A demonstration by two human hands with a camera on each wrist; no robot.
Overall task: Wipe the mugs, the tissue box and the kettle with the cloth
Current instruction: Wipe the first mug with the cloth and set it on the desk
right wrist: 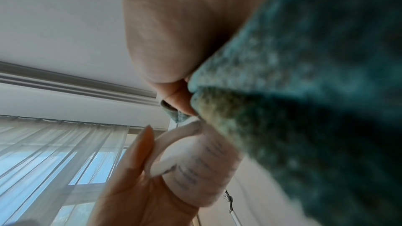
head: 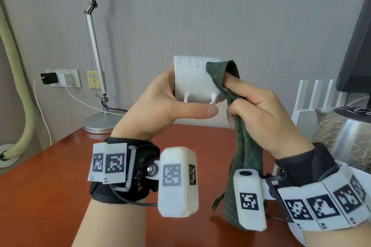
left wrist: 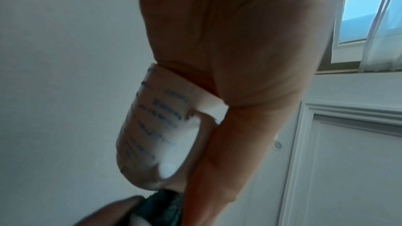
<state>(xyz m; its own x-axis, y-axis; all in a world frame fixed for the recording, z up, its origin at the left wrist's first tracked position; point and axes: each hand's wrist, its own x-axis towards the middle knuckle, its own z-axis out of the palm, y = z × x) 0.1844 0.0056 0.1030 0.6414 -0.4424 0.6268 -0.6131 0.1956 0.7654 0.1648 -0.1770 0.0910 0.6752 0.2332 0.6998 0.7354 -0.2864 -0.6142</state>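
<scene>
Two hands meet above the near half of a red-brown tabletop (head: 50, 186), a white mug (head: 193, 80) raised between them and clear of the wood. Nearest the camera, the tail of a dark green cloth (head: 244, 166) hangs from the right hand (head: 267, 114) down toward the tabletop's near right part. That hand is closed around the bunched cloth, thumb and curled fingers gripping it, while the index finger, wrapped in the cloth's upper fold, reaches up and left onto the mug's right end. The left hand (head: 158, 104) cups the mug from the left and below, fingers and thumb curled round it; its thumb lies level under the handle (head: 200, 99), which points down toward the wrist.

The mug lies on its side, its long axis running left to right across the view, so the end facing the cloth is directly left of the right fingertip and touching it. Whether that end is the mouth or the base cannot be told. The right hand is the one placed to wipe; the left looks set only to steady or turn the mug.

Beyond, near the tabletop's far left corner, stands a desk lamp (head: 98, 122). At the far right edge part of a clear, rounded vessel (head: 353, 136) shows, possibly the kettle. No tissue box is visible.
</scene>
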